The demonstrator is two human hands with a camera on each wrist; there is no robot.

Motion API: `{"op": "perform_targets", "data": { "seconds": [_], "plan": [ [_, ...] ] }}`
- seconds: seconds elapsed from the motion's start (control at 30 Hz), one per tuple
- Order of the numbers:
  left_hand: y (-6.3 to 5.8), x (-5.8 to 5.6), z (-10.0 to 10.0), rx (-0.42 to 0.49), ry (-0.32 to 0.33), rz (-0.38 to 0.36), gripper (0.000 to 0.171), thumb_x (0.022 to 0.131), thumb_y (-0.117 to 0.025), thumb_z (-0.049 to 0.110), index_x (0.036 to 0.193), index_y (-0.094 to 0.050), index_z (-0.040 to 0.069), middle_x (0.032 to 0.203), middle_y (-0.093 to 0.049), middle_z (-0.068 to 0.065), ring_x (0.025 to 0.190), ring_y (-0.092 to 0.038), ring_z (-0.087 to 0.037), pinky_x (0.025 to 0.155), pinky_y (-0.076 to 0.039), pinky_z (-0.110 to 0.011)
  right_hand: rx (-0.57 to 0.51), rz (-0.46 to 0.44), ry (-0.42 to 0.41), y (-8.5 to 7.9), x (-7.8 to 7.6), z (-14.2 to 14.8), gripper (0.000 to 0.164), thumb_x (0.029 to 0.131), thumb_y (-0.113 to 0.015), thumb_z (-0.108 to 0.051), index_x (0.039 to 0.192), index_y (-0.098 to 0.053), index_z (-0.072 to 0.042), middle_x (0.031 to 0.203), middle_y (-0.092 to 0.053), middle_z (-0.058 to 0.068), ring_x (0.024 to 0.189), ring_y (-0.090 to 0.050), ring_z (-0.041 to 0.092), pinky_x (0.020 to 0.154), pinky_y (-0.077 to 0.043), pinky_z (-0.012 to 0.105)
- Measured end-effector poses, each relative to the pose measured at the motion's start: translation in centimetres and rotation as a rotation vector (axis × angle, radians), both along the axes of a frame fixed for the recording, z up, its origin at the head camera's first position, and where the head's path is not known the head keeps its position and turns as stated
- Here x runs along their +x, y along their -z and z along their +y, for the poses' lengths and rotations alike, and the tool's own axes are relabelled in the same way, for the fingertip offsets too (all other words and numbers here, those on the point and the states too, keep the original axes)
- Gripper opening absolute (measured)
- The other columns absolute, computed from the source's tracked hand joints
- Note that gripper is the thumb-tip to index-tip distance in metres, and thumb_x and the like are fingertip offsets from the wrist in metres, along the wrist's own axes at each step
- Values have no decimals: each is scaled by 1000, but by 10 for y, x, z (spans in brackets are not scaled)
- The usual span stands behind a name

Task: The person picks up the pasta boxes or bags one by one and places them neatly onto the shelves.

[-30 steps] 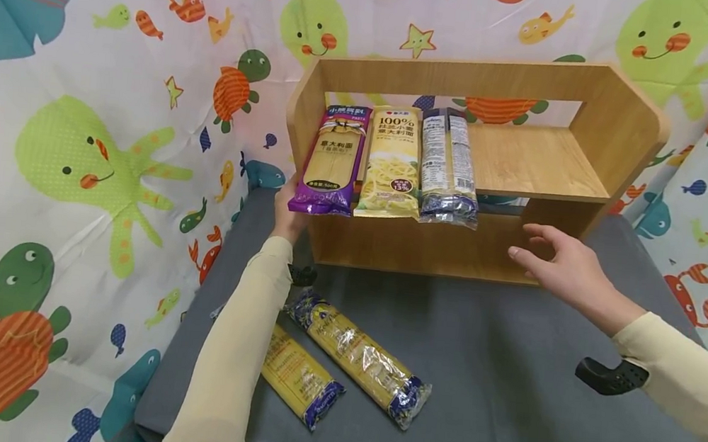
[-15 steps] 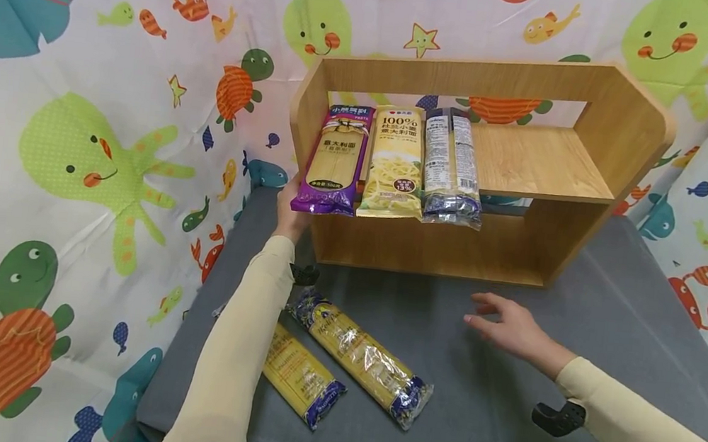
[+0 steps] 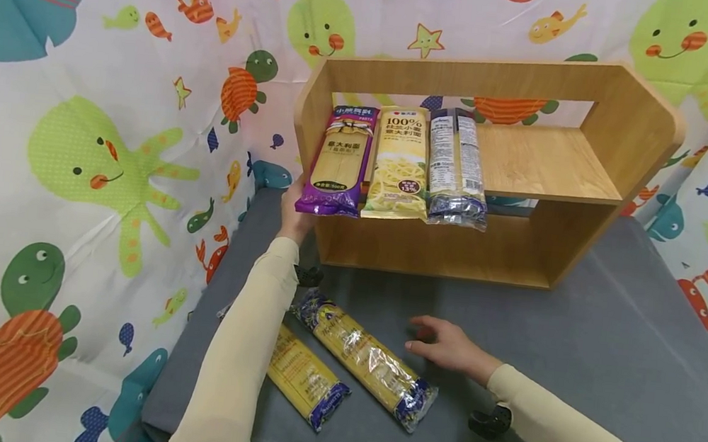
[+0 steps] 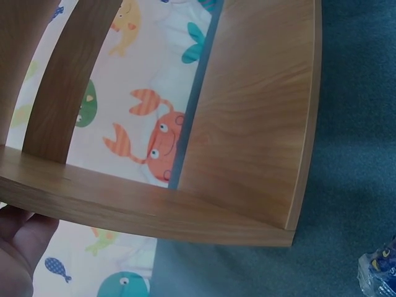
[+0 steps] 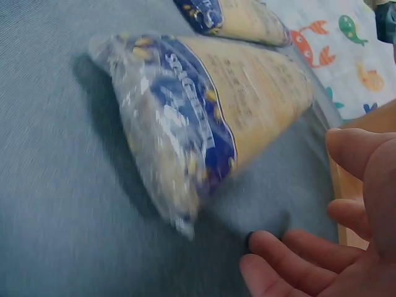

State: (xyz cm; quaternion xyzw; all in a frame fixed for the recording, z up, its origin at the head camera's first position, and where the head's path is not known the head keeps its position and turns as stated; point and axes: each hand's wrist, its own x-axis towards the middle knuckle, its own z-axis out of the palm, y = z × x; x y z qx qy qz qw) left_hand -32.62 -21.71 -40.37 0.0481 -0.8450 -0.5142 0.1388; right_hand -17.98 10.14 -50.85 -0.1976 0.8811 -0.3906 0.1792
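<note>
My left hand (image 3: 295, 217) grips the left side panel of a two-tier wooden shelf (image 3: 441, 247); its fingertips are partly hidden behind the panel in the left wrist view. My right hand (image 3: 447, 344) is just right of a spaghetti packet (image 3: 367, 354) lying slantwise on the grey surface, fingers loosely bent around nothing. In the right wrist view that packet's clear and blue end (image 5: 179, 124) points toward the camera. A second spaghetti packet (image 3: 307, 376) lies to its left, partly hidden by the left sleeve.
On the shelf's upper tier, a purple pasta packet (image 3: 337, 159), a yellow pasta packet (image 3: 400, 161) and a clear-and-blue packet (image 3: 458, 167) lie side by side, ends overhanging the front edge. A curtain (image 3: 108, 176) printed with sea animals hangs behind and at both sides.
My right hand has moved from in front of the shelf's right side down and left to beside the spaghetti packet. The left hand stays at the shelf's side panel.
</note>
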Motion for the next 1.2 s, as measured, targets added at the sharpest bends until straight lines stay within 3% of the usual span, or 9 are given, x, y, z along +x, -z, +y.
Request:
{"op": "perform_targets", "data": {
  "seconds": [0.2, 0.33, 0.53, 0.73, 1.03, 1.2],
  "plan": [
    [0, 2, 1, 26, -1, -4, 65, 97, -59, 53, 153, -46, 25, 152, -56, -4, 134, -57, -29, 113, -47, -53, -33, -17, 12, 11, 1, -18, 59, 91, -75, -30, 138, -58, 0, 118, -72, 22, 111, -67, 39, 84, -56, 45],
    [0, 2, 3, 31, 0, 4, 64, 97, -59, 53, 153, -46, 24, 151, -57, -4, 133, -58, -29, 112, -47, -52, -46, -42, 11, 15, 4, -26, 63, 88, -78, -32, 140, -58, -2, 120, -70, 21, 98, -69, 28, 78, -55, 38],
    [-1, 4, 3, 39, -2, 1, 65, 97, -59, 52, 154, -45, 24, 152, -56, -6, 133, -57, -30, 113, -47, -52, -43, -44, -77, 17, 9, -39, 72, 80, -81, -26, 143, -54, -5, 126, -65, 21, 86, -65, 15, 72, -54, 33],
    [2, 1, 2, 8, -4, -5, 63, 99, -57, 50, 154, -44, 22, 152, -55, -9, 132, -57, -32, 112, -48, -53, 46, 49, -201, 14, 11, -48, 85, 68, -77, -13, 149, -50, -9, 124, -64, 13, 102, -58, 21, 85, -50, 38],
    [1, 0, 1, 6, -4, -9, 62, 99, -55, 50, 153, -46, 21, 151, -56, -9, 132, -57, -33, 112, -47, -54, 73, -9, -219, 2, 12, -58, 101, 65, -81, -1, 156, -39, -12, 121, -62, 14, 107, -56, 24, 87, -50, 43],
    [2, 0, 2, 22, 0, 4, 62, 99, -55, 51, 152, -46, 21, 151, -56, -8, 133, -57, -32, 112, -47, -53, 129, -32, -260, -5, 14, -68, 103, 66, -81, 7, 157, -39, -17, 141, -59, 17, 115, -56, 26, 87, -51, 38]
  ]
}}
